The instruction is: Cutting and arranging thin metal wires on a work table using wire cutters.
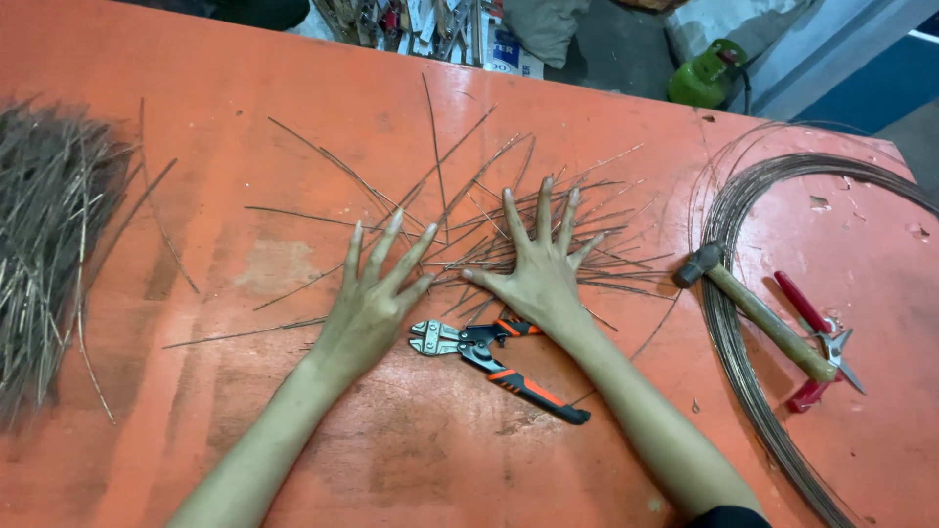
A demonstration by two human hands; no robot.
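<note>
Flat, fingers splayed, left hand (372, 298) and right hand (536, 266) press cut wires (587, 230).

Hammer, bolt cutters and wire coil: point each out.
Hammer (751, 308): head view, on its wooden handle.
Bolt cutters (489, 357): head view, on the pivot.
Wire coil (729, 210): head view, on its left arc.

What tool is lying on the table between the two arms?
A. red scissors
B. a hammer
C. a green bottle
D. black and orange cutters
D: the black and orange cutters lie on the orange table between the left hand and the right hand, while the hammer lies far off to the right on the wire coil.
</note>
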